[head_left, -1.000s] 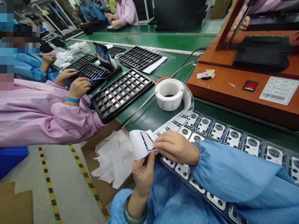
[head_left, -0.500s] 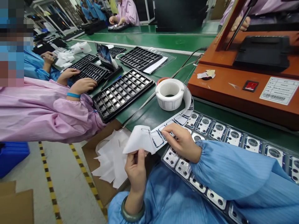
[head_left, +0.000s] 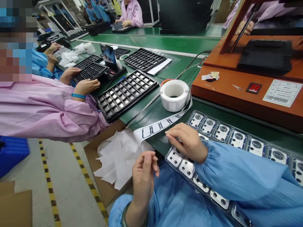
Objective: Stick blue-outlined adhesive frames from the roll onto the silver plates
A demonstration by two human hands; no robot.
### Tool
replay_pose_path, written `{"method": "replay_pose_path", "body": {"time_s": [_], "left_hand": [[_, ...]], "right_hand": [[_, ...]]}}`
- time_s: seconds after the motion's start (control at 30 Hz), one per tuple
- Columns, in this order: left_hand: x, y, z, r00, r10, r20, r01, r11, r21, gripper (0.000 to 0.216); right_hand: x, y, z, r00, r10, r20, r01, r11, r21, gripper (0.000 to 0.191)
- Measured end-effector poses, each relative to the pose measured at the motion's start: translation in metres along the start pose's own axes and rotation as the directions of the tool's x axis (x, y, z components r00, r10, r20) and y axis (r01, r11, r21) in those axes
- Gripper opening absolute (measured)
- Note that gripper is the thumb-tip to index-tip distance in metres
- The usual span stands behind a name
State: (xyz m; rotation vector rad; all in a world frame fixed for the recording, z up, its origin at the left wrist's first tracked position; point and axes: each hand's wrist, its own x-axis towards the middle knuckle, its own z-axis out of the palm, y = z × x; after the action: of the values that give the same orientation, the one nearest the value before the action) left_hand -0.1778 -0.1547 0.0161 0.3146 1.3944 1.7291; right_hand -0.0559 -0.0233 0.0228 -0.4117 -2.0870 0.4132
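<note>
Two hands in play and neither has a solid grip on anything, which is what worries me. My left hand [head_left: 144, 171] hangs nearest me over my lap, fingertips loosely pinched together with nothing I can make out between them. My right hand [head_left: 187, 142] rests on the near end of the clear tray of parts [head_left: 239, 138], fingers curled; can't tell if a label's stuck under them. If one is, it could fold on itself or go down crooked.

Just past my fingers the label strip [head_left: 161, 125] lies loose over the desk [head_left: 151, 118] edge, its free end drooping toward the box of peeled backing paper [head_left: 118, 157]. A sleeve could snag it and tug the roll [head_left: 175, 94] sideways. The tray overhangs the desk toward my lap too, so leaning on it might tip it.

Further out, a co-worker's black tray [head_left: 127, 94] sits well apart, no bother.
</note>
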Motion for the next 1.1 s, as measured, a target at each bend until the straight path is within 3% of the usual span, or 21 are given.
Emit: {"method": "replay_pose_path", "body": {"time_s": [0.1, 0.17, 0.3, 0.4, 0.5, 0.57, 0.6, 0.63, 0.7, 0.77, 0.83, 0.97, 1.1], "left_hand": [[-0.001, 0.013, 0.012, 0.99, -0.098, 0.102, 0.101, 0.994, -0.032, 0.038], [0.001, 0.019, 0.017, 0.969, -0.179, 0.17, 0.184, 0.983, -0.014, 0.037], [0.004, 0.019, 0.019, 0.929, -0.288, 0.231, 0.275, 0.958, 0.085, 0.028], [0.006, 0.012, 0.019, 0.937, -0.253, 0.243, 0.219, 0.963, 0.159, 0.029], [0.009, 0.003, 0.019, 0.947, -0.187, 0.26, 0.123, 0.962, 0.243, 0.029], [0.011, -0.001, 0.02, 0.939, -0.17, 0.299, 0.072, 0.947, 0.313, 0.027], [0.011, -0.002, 0.021, 0.93, -0.169, 0.328, 0.047, 0.936, 0.349, 0.027], [0.012, -0.002, 0.023, 0.919, -0.17, 0.357, 0.021, 0.923, 0.384, 0.026], [0.011, -0.001, 0.027, 0.894, -0.173, 0.414, -0.035, 0.892, 0.45, 0.025], [0.011, 0.002, 0.032, 0.865, -0.182, 0.467, -0.093, 0.857, 0.506, 0.023], [0.013, 0.004, 0.037, 0.84, -0.185, 0.51, -0.146, 0.828, 0.542, 0.021], [0.019, 0.003, 0.041, 0.805, -0.168, 0.569, -0.259, 0.764, 0.592, 0.019], [0.027, 0.001, 0.043, 0.773, -0.108, 0.626, -0.438, 0.623, 0.648, 0.017]], "right_hand": [[0.005, -0.007, -0.019, 0.939, -0.317, 0.136, 0.333, 0.935, -0.119, 0.012], [0.006, -0.012, -0.031, 0.878, -0.43, 0.211, 0.467, 0.867, -0.173, 0.018], [-0.001, -0.02, -0.046, 0.807, -0.501, 0.313, 0.576, 0.784, -0.232, 0.025], [-0.014, -0.023, -0.055, 0.808, -0.456, 0.373, 0.553, 0.805, -0.215, 0.017], [-0.027, -0.023, -0.066, 0.909, -0.257, 0.327, 0.328, 0.927, -0.183, 0.013], [-0.036, -0.022, -0.072, 0.968, 0.023, 0.249, 0.017, 0.987, -0.157, 0.014], [-0.039, -0.022, -0.075, 0.956, 0.192, 0.223, -0.166, 0.977, -0.13, 0.014], [-0.042, -0.021, -0.076, 0.909, 0.353, 0.222, -0.341, 0.936, -0.089, 0.014], [-0.045, -0.02, -0.076, 0.761, 0.579, 0.292, -0.613, 0.789, 0.032, 0.016], [-0.048, -0.017, -0.074, 0.63, 0.663, 0.405, -0.762, 0.627, 0.158, 0.018], [-0.049, -0.014, -0.071, 0.551, 0.678, 0.486, -0.832, 0.494, 0.253, 0.019], [-0.051, -0.01, -0.07, 0.46, 0.68, 0.571, -0.887, 0.328, 0.325, 0.021], [-0.051, -0.009, -0.072, 0.437, 0.679, 0.59, -0.899, 0.305, 0.315, 0.021]]}}
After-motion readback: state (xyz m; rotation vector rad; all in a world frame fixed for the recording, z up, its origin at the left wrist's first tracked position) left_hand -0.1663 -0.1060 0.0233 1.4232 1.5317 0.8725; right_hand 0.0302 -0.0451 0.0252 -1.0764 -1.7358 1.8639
